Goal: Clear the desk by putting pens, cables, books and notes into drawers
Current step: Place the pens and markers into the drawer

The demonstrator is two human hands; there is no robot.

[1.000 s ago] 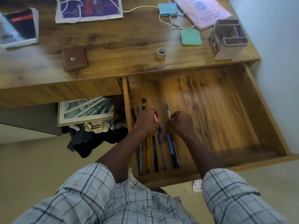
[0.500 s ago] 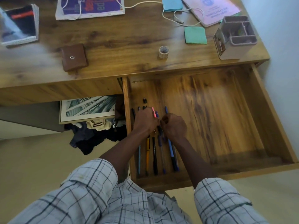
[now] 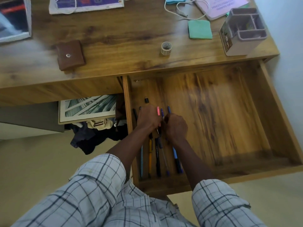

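my left hand (image 3: 148, 118) and right hand (image 3: 176, 126) are curling together over the row of coloured plastic pens (image 3: 157, 154) in the open wooden drawer (image 3: 229, 122) — whether either is pinching one, i cannot tell. next i'm judging the white cable (image 3: 180, 12) needs collecting from the desk — fingers freed first.

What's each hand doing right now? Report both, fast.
Left hand: curled down on the pens in the drawer; its grip cannot be told.
Right hand: curled down on the same pens; its grip cannot be told.
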